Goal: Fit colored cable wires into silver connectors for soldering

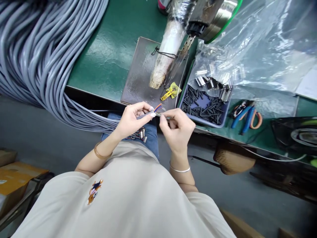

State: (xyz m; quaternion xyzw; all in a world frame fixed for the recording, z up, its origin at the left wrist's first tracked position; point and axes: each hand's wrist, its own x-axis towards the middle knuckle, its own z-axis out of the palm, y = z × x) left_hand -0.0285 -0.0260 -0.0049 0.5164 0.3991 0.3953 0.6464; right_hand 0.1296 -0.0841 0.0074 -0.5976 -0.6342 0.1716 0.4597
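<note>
Between thumb and fingers, my left hand pinches the end of a grey cable just in front of the bench edge. Fine coloured wires, orange and blue among them, fan out of the stripped end. My right hand is closed at the same end, its thumb and forefinger pinching other thin wires from it. What lies deeper inside the right fingers is hidden. Below the left hand, finished-looking metal connectors on cable ends rest on my lap.
A large bundle of grey cables covers the left. Ahead, a soldering stand with a wrapped white tube and solder spool rises over a metal plate. To the right are a blue tray of black sleeves and connectors, and pliers.
</note>
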